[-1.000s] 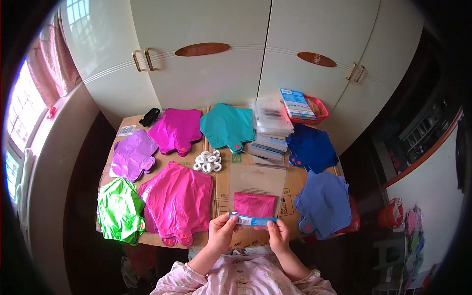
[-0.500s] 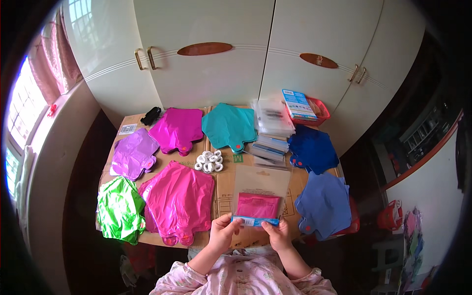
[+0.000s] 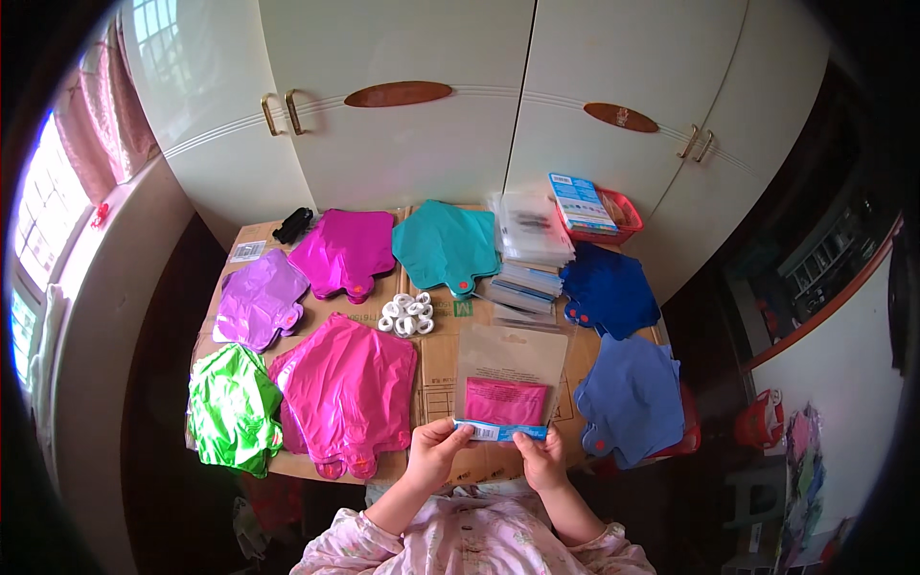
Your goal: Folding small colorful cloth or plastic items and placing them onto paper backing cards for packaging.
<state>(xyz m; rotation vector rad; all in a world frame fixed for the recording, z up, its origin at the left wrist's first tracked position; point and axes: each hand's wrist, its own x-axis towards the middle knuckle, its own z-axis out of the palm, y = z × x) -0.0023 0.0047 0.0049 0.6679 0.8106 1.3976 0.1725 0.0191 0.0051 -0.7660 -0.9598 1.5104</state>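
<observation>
Clear plastic packet (image 3: 510, 372), between left hand (image 3: 437, 452) and right hand (image 3: 543, 457), both pinching its blue lower edge

White cabinet (image 3: 393, 163) at back, doors (image 3: 623, 48) bearing brass handles (image 3: 292, 113) and brown oval plaques (image 3: 398, 95). Left: pink curtain (image 3: 115, 125) beside bright window (image 3: 48, 192), small red item (image 3: 101, 216). Right: red bucket (image 3: 760, 422), multicoloured bundle (image 3: 801, 479) near it.
</observation>
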